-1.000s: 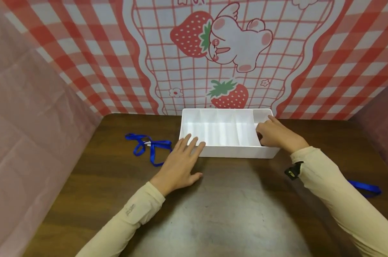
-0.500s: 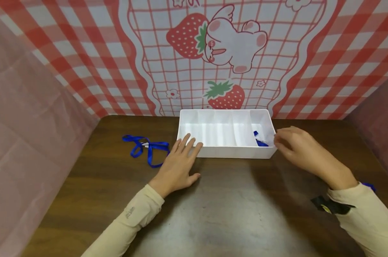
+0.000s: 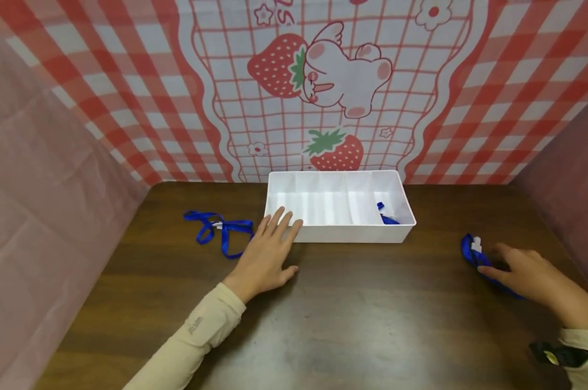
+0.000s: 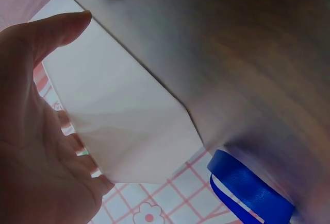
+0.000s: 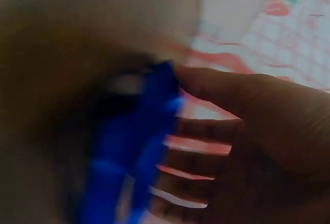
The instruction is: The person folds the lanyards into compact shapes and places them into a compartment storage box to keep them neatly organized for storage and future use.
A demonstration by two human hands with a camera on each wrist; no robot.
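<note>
The blue strap (image 3: 480,259) with a white tag (image 3: 476,245) lies on the right side of the bench (image 3: 323,325), well apart from the tray. The right hand (image 3: 533,273) is over it, thumb and fingers parted on either side; the right wrist view is too blurred to tell whether the thumb presses on it. The step in hand looks like picking this strap up, so the next move would call for bringing thumb and fingers together on the loose loops and catching them all.

To its left, near the far edge, stands the white tray (image 3: 352,234), divided into compartments; a blue bundle (image 3: 389,219) lies in the rightmost one. The left hand (image 3: 262,260) rests, fingers spread, at the tray's near left corner, gripping nothing. Just left of that hand lies another blue ribbon (image 3: 235,222), looped on the bench. Behind everything hangs a checked cloth (image 3: 152,108).
</note>
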